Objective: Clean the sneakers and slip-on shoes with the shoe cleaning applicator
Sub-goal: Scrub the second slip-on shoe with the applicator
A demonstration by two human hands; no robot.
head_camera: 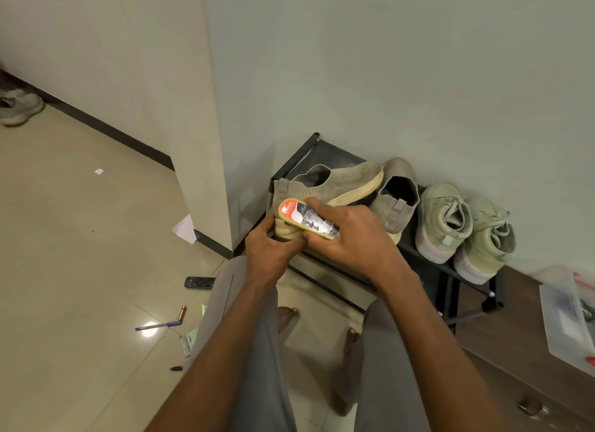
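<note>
Going left to right: floor junk at about 8 o'clock was a black remote [199, 282], a purple pen [157, 326] and a small battery [182, 312] on glossy cream tiles [80, 270].

Dead center, the left hand [273, 248] was curled round the heel end of a beige knit slip-on [335, 183], holding it tipped on its side over the black metal rack [302, 156], cream rubber sole facing 3 o'clock. The right hand [351, 235] gripped the applicator [306, 219], fingers wrapped round it, and pressed it against the shoe's heel. It was a flat oval thing with a yellowish sponge edge and an orange-and-white label; the writing was too blurry to read.

At 2 o'clock the other slip-on [394, 199] sat on the rack, heel toward me, leaning on the wall. Further right, a pair of pale green lace-up sneakers [463, 228] with chunky white soles, touching each other. Far right, a clear plastic box [566, 315] on a brown wooden cabinet [515, 351].
</note>
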